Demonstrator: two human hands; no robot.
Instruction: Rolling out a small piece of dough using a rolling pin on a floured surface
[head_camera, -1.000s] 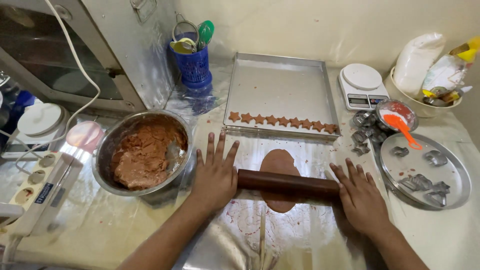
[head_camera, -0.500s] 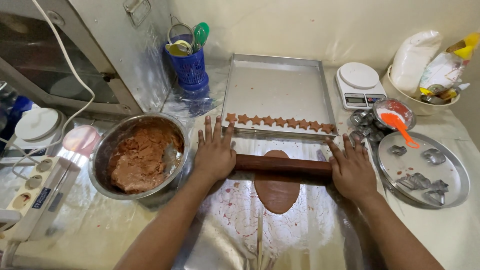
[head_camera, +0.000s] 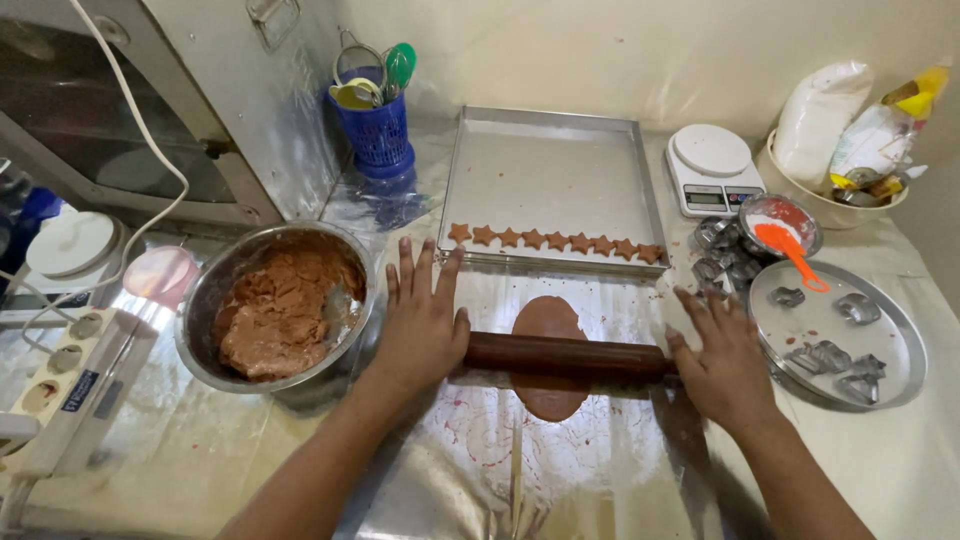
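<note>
The rolling pin (head_camera: 565, 355) lies crosswise on the brown dough (head_camera: 548, 350), at the counter's centre on plastic sheet (head_camera: 470, 450). The left hand (head_camera: 420, 320) presses flat on its 9 o'clock end, the right hand (head_camera: 720, 355) on its 3 o'clock end, fingers spread, not clenched. Even pressure from both palms should keep the dough a uniform thickness. At 12 o'clock, a baking tray (head_camera: 550, 170) holds a row of star cookies (head_camera: 555, 240). At 9 o'clock, a metal bowl (head_camera: 215, 290) holds more dough. At 3 o'clock, a round tray (head_camera: 890, 375) carries metal cutters (head_camera: 830, 355).
</note>
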